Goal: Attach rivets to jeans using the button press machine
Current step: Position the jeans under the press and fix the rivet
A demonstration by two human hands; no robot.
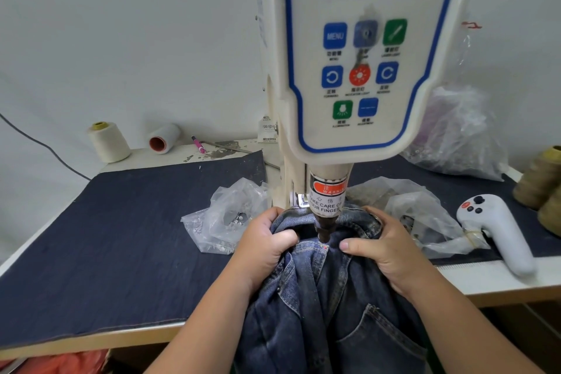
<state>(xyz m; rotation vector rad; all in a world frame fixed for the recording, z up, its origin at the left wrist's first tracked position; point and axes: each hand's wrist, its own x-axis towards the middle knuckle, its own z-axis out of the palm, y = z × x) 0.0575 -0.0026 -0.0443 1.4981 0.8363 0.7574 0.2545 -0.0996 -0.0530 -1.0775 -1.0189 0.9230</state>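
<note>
"menu" on blue button (335, 35)

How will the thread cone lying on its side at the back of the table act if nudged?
The lying thread cone would probably roll, in an arc, since it tapers. It looks light: its hollow core shows at the open end. The upright cone beside it seems steadier on its wide base.

Jeans (328, 291): lower centre, bunched under the button press machine (358, 70) punch.
Left hand (267, 246): grips denim.
Right hand (385, 249): grips denim.
</note>
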